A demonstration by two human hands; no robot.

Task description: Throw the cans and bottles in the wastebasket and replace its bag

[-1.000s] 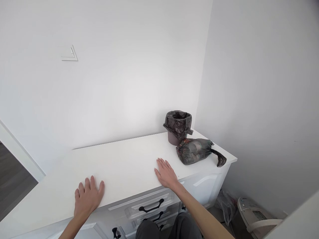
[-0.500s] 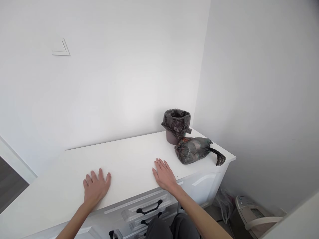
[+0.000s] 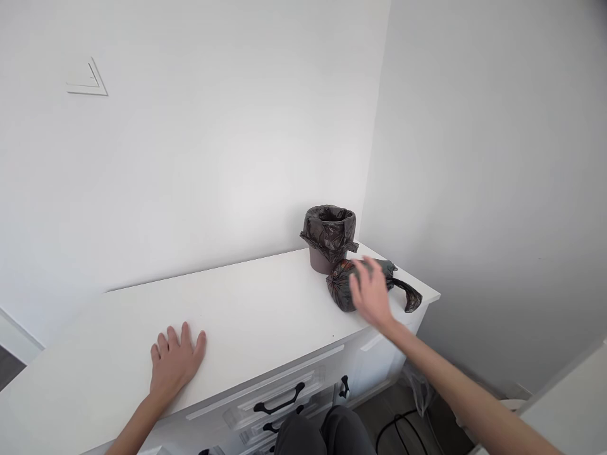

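Note:
My left hand (image 3: 174,364) lies flat on the white cabinet top (image 3: 256,309), fingers spread and holding nothing. At the right end of the top lies a filled, tied black plastic garbage bag (image 3: 338,291), its loose tail pointing right. My right hand (image 3: 371,296) is over this bag, slightly blurred, with its fingers apart and curved downward. It covers the bag's middle, and I cannot tell whether the fingertips touch it. Just behind the bag stands a small brownish trash bin (image 3: 320,261), lined with a black bag folded over its rim.
White walls (image 3: 213,139) meet in the corner behind the cabinet. Drawers with black handles (image 3: 279,399) face me, close to my knees (image 3: 327,436). On the floor to the right are a black cable (image 3: 398,420) and a clear plastic bag (image 3: 420,388).
My right hand has lifted off the cabinet top and moved right, over the tied garbage bag. My left hand stays flat on the top. The view has shifted a little to the right.

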